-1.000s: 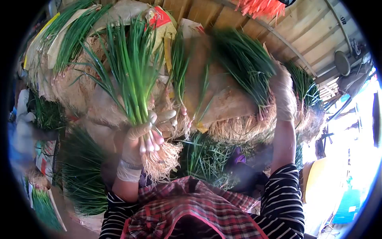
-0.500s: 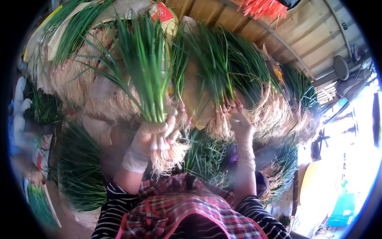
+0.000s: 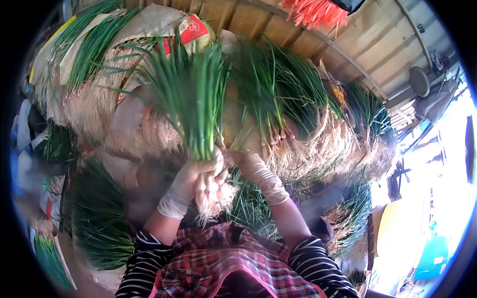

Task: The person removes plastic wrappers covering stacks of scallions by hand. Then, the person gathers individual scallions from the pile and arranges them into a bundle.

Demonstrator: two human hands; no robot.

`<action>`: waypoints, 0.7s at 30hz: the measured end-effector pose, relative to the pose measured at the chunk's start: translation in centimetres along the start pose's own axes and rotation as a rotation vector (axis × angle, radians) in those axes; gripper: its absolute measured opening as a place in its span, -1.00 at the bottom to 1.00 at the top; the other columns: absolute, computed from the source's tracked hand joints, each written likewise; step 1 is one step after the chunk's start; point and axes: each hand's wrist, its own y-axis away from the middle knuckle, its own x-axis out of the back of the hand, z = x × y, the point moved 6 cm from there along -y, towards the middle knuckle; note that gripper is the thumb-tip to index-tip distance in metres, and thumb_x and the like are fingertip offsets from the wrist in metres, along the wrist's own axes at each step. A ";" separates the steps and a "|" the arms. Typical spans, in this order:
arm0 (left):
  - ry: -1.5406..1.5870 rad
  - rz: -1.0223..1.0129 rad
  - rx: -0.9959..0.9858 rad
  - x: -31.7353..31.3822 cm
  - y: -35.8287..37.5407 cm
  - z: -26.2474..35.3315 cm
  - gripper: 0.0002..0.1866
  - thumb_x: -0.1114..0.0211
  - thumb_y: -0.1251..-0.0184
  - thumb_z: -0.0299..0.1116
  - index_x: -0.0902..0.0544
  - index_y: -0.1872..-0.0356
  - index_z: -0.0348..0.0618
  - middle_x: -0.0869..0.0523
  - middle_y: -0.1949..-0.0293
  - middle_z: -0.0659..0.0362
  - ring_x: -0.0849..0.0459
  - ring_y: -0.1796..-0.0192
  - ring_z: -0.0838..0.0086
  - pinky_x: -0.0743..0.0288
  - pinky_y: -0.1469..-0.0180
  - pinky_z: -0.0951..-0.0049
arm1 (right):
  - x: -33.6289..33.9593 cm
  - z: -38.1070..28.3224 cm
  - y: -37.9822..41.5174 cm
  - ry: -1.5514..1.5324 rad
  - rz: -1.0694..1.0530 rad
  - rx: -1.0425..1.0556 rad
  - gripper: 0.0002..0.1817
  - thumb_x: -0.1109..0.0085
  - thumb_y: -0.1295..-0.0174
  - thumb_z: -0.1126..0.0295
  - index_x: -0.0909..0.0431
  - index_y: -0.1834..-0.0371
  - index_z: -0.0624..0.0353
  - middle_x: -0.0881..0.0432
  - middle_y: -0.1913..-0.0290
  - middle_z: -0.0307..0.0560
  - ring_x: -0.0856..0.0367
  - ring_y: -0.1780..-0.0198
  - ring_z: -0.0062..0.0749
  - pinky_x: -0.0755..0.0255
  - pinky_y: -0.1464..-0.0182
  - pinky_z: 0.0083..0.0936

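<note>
In a pale glove, my left hand [image 3: 198, 174] is closed round a bunch of spring onions [image 3: 201, 111]. Their green leaves point up and away, and their white bulbs and stringy roots hang below my fist. My right hand [image 3: 251, 166], gloved too, is just right of the bunch. Its fingers are drawn together at the foot of a stalk; blur hides whether they grip it. Behind it, more spring onions [image 3: 273, 129] lie in a row, with pinkish bulbs and tan roots towards me.
Further spring onions [image 3: 99, 54] lie on sacking at the back left, and dark green leaves [image 3: 99, 213] spread at lower left. Red plastic strands [image 3: 318, 12] hang at the top. A blue basket [image 3: 431, 258] stands at right. Another person's arm [image 3: 25, 129] shows at the left edge.
My right hand has moved left, from in front of the onion row to beside the held bunch. My left hand keeps its grip, a little lower in view. The view has shifted slightly.
</note>
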 end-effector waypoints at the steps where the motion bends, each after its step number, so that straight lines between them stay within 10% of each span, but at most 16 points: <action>1: -0.029 -0.027 -0.022 -0.2 0.2 0.7 -0.79 -0.30 -0.06 -0.42 -0.45 0.31 -0.11 -0.44 0.59 0.25 -0.46 0.55 0.47 -0.41 0.45 0.44 | 3.1 -1.5 1.6 -0.095 0.154 -0.071 -0.58 -0.02 -0.18 0.42 -0.38 -0.15 0.03 -0.40 -0.13 0.06 -0.47 -0.02 -0.22 -0.41 -0.06 -0.39; 7: 0.006 0.201 0.060 1.7 1.6 0.9 -0.75 -0.29 -0.08 -0.46 -0.48 0.20 -0.04 -0.46 0.56 0.24 -0.51 0.42 0.36 -0.31 0.65 0.65 | 7.2 3.1 6.9 0.178 0.941 -0.174 -0.47 -0.08 -0.13 0.44 -0.29 -0.23 -0.04 -0.44 -0.02 0.05 -0.51 0.04 -0.21 -0.45 0.00 -0.37; 12: -0.059 0.340 0.137 2.0 0.7 0.2 -0.78 -0.33 -0.07 -0.38 -0.51 0.25 -0.03 -0.49 0.53 0.25 -0.53 0.41 0.38 -0.34 0.61 0.65 | 6.5 2.5 2.5 0.006 0.873 -0.119 -0.76 -0.14 -0.09 0.35 -0.57 0.15 0.08 -0.57 0.23 -0.02 -0.56 0.14 -0.24 -0.47 0.13 -0.38; 16: -0.023 0.306 0.160 2.5 0.7 0.2 -0.72 -0.33 -0.07 -0.34 -0.50 0.17 -0.04 -0.49 0.52 0.26 -0.52 0.44 0.41 -0.35 0.60 0.61 | 12.8 0.9 4.6 -0.140 0.762 -0.301 -0.79 -0.09 -0.17 0.18 -0.62 0.39 0.05 -0.58 0.59 -0.15 -0.55 0.58 -0.47 -0.45 0.55 -0.58; 21: -0.003 0.308 0.160 2.1 1.0 0.4 -0.61 -0.30 -0.09 -0.36 -0.47 0.01 -0.03 -0.50 0.51 0.27 -0.51 0.46 0.44 -0.40 0.55 0.56 | 13.3 7.7 6.2 0.054 0.673 -0.595 -0.71 -0.07 -0.07 0.21 -0.61 0.22 0.10 -0.63 0.31 0.11 -0.64 0.35 -0.17 -0.51 0.28 -0.33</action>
